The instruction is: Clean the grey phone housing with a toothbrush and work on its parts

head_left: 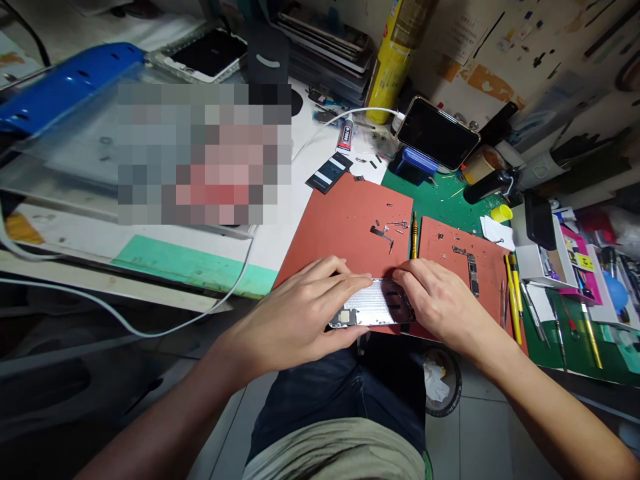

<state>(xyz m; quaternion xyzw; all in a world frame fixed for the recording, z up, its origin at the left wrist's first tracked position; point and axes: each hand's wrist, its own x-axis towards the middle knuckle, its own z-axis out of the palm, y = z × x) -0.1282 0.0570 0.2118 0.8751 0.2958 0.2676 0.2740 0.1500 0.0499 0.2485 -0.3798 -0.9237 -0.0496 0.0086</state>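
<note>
A silvery open phone housing (375, 305) lies at the near edge of the red mat (345, 213). My left hand (315, 307) grips its left end, thumb on the near side and fingers on the far side. Over its right end, my right hand (427, 290) has its fingers pressed together; what the fingertips pinch, if anything, is too small to tell. Beyond the hands, small dark parts (383, 232) and screws lie on the mat. A gold screwdriver (415, 235) lies just past my right hand, and a narrow circuit board (473, 273) rests to its right.
A phone (440, 133) leans upright at the back, with a white cable attached. Yellow-handled tools (513, 300) and tweezers lie at the right beside white organisers (543, 250). A black battery (329, 172) and a glue tube (345, 135) sit behind the mat. A bin (443, 383) stands below.
</note>
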